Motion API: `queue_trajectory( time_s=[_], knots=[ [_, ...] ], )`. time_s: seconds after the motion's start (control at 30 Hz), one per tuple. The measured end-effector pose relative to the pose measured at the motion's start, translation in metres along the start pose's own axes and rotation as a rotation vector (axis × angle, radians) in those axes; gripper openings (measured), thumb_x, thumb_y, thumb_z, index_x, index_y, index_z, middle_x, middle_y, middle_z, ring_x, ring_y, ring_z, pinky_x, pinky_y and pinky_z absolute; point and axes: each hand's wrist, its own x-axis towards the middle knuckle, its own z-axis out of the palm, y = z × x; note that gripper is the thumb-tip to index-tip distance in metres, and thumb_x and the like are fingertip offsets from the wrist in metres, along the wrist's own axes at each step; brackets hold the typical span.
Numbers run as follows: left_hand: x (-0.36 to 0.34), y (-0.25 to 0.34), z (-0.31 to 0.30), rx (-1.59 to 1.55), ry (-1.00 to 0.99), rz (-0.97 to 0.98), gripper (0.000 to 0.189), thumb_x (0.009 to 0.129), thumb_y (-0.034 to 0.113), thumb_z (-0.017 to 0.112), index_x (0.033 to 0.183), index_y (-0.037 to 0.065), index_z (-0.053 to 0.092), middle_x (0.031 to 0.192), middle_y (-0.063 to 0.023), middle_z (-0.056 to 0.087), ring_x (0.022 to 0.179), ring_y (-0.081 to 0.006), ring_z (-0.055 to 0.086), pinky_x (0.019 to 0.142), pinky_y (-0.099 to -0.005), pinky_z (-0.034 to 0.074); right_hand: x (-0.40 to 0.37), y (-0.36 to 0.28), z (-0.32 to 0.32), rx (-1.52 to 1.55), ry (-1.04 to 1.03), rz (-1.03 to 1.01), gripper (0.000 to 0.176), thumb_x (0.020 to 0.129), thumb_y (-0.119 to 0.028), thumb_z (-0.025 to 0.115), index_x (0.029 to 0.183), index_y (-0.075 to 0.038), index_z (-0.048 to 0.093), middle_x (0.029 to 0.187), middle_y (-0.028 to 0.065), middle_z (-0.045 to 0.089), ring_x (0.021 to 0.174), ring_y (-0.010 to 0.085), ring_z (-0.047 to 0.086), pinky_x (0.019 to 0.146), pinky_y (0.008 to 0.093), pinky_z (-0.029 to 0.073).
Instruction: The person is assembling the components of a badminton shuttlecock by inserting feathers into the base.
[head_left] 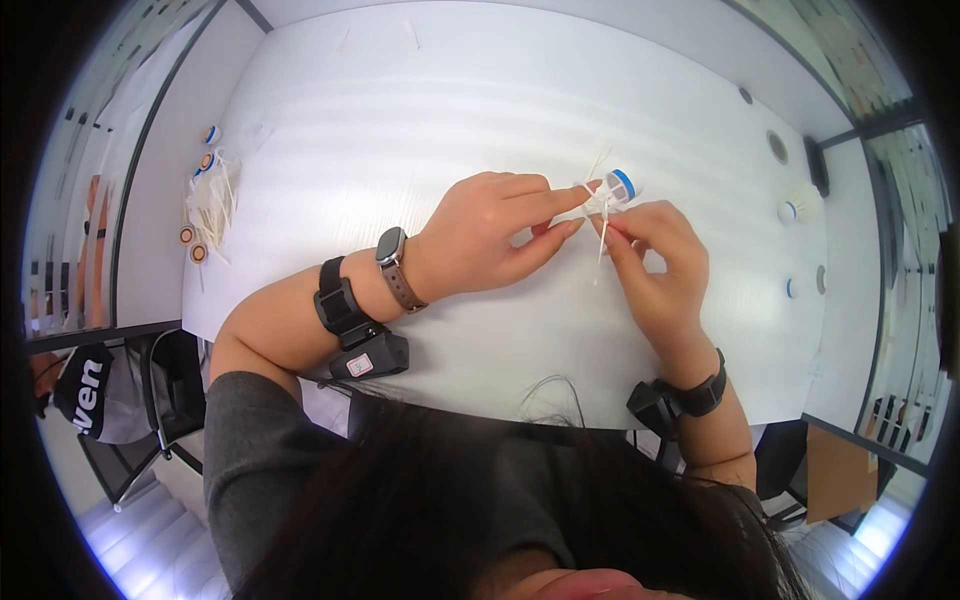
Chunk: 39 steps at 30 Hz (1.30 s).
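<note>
Over the white table (430,130), both hands meet on one small shuttlecock (615,190) with a white cork, a blue band and thin white feathers. My left hand (490,235) reaches in from the left, its index finger and thumb pinching the feather side. My right hand (655,255) grips it from below, fingertips closed on a feather that hangs down. Each wrist carries a black strapped device, and the left also wears a watch.
A pile of loose feathers and several cork bases (205,205) lies at the table's left edge. Two more shuttlecocks (795,210) rest at the right, near round cable holes (777,146). A chair with a dark garment (90,390) stands at lower left.
</note>
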Motion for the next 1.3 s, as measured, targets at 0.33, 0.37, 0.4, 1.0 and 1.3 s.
queue_trajectory(
  time_s=[0.33, 0.37, 0.4, 1.0, 1.3],
  knots=[
    [-0.003, -0.001, 0.002, -0.038, -0.087, -0.027, 0.041, 0.089, 0.011, 0.062, 0.129, 0.013, 0.061, 0.07, -0.0022, 0.059, 0.058, -0.0203, 0.058, 0.054, -0.0326, 0.045, -0.001, -0.002, 0.0, 0.04, -0.102, 0.06, 0.01, 0.087, 0.003, 0.065, 0.096, -0.002, 0.065, 0.087, 0.0065, 0.064, 0.074, 0.0149, 0.061, 0.056, 0.0242, 0.043],
    [-0.003, -0.001, 0.002, -0.043, -0.089, -0.03, 0.039, 0.089, 0.011, 0.062, 0.128, 0.013, 0.062, 0.07, -0.0022, 0.059, 0.058, -0.0202, 0.058, 0.054, -0.0325, 0.045, -0.001, -0.002, 0.0, 0.043, -0.109, 0.059, 0.01, 0.087, 0.003, 0.064, 0.097, -0.002, 0.065, 0.088, 0.0067, 0.064, 0.075, 0.0152, 0.061, 0.056, 0.0244, 0.044],
    [-0.002, -0.001, 0.001, -0.049, -0.085, -0.025, 0.037, 0.088, 0.01, 0.063, 0.124, 0.011, 0.063, 0.07, -0.0032, 0.059, 0.059, -0.0199, 0.058, 0.054, -0.0321, 0.045, 0.0, -0.002, 0.0, 0.045, -0.116, 0.058, 0.01, 0.088, 0.003, 0.064, 0.097, -0.002, 0.064, 0.088, 0.0069, 0.063, 0.075, 0.0154, 0.061, 0.056, 0.0245, 0.044],
    [-0.002, 0.0, 0.001, -0.004, -0.097, -0.101, 0.013, 0.084, 0.012, 0.07, 0.097, 0.011, 0.068, 0.068, -0.0007, 0.06, 0.06, -0.0165, 0.059, 0.057, -0.029, 0.045, -0.007, -0.001, 0.006, 0.263, -0.189, 0.334, 0.01, 0.094, -0.008, 0.064, 0.102, -0.003, 0.061, 0.086, 0.0032, 0.064, 0.069, 0.0094, 0.055, 0.055, 0.0228, 0.04],
    [-0.002, 0.001, 0.006, 0.089, -0.032, -0.01, 0.012, 0.08, 0.015, 0.077, 0.087, 0.012, 0.068, 0.063, 0.0005, 0.058, 0.057, -0.0169, 0.057, 0.055, -0.03, 0.043, -0.004, -0.008, 0.012, 0.389, -0.136, 0.547, 0.016, 0.096, -0.017, 0.066, 0.089, -0.003, 0.062, 0.078, 0.0005, 0.064, 0.066, 0.0053, 0.056, 0.059, 0.0205, 0.045]
  ],
)
